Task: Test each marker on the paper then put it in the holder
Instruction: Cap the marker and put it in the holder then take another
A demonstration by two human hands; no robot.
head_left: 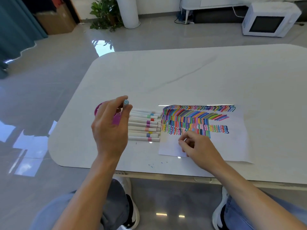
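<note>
Legs and shoes: closest to the lens, under the table's near edge, are two knees in blue jeans and a pair of white-and-black shoes on the grey floor.
Left hand: the left hand is raised over the table's left part, back toward the camera, with its fingers curled round a marker.
Marker: the marker is pinched between thumb and forefinger. Only its round blue end shows at the top of the hand; the barrel is hidden in the grip.
Holder: the purple holder stands directly under and behind that hand, mostly covered by the palm. Its rim shows at the hand's left, and a patch shows between the fingers.
Marker row: just right of the left hand, white markers lie side by side, each with a coloured band, their ends almost reaching the paper.
Right hand: the right hand rests on the paper with fingers curled and thumb meeting forefinger — whether it holds anything cannot be told.
Paper: the paper lies under the right hand. Above and beyond the knuckles, it is packed with rows of many-coloured strokes and squiggles.
Table: the white table has rounded corners. Small blue ink specks lie between the two wrists.
Room beyond: far past both hands there is a white microwave on the floor, a potted plant and a cardboard box.
</note>
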